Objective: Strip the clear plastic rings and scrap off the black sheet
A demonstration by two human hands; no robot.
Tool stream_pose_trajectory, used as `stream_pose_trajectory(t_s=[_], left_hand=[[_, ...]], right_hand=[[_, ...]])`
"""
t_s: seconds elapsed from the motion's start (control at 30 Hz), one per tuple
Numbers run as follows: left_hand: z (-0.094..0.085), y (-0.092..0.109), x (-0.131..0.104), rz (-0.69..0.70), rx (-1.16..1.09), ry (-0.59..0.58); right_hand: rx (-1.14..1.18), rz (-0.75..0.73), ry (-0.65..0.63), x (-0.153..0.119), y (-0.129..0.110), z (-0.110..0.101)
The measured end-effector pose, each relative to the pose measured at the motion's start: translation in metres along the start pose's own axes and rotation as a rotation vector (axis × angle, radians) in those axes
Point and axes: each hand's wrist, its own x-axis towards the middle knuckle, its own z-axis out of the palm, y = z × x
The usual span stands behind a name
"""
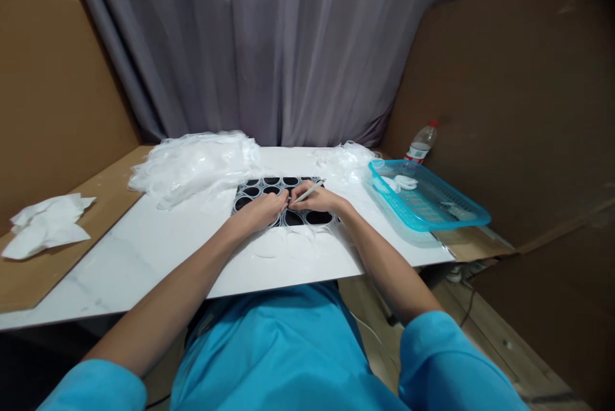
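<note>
A black sheet [294,217] patterned with pale rings lies on the white table [168,251]. My right hand [312,196] is closed round a thin whitish pen-like tool [312,189], its tip pointing down at the sheet's middle. Just left of that tip, my left hand [271,207] has its fingers pressed together over the sheet; whatever they pinch is too small to make out. Thin clear and white ring-shaped pieces [300,241] lie along the sheet's near edge.
A large heap of clear plastic pieces [196,164] sits at the back left, a smaller heap [348,158] at the back right. On the right are a blue basket [423,225] holding white items and a bottle [421,143]. Crumpled tissue [47,225] lies left. Cardboard walls flank the table.
</note>
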Motion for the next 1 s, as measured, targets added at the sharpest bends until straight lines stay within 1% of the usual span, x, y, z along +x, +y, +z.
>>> stream_pose_trajectory(t_s=[0.17, 0.3, 0.47, 0.67, 0.87, 1.0], left_hand=[[-0.003, 0.007, -0.002, -0.019, 0.068, 0.004], [-0.006, 0.014, -0.002, -0.062, 0.113, 0.03], [-0.005, 0.016, 0.002, -0.112, 0.137, 0.044], [-0.01, 0.008, -0.002, -0.048, 0.086, 0.007], [-0.012, 0.002, -0.002, 0.011, 0.021, -0.035], [-0.014, 0.001, -0.002, 0.017, -0.005, -0.055]], right_hand=[[0.049, 0.014, 0.015, 0.0, 0.001, 0.001], [0.06, 0.045, 0.014, -0.001, 0.0, 0.001], [0.052, 0.027, 0.015, -0.002, 0.0, 0.0], [0.052, 0.045, 0.008, -0.002, 0.0, 0.001], [0.048, 0.03, 0.01, 0.0, 0.004, 0.002], [0.055, 0.038, -0.008, 0.0, 0.004, 0.001]])
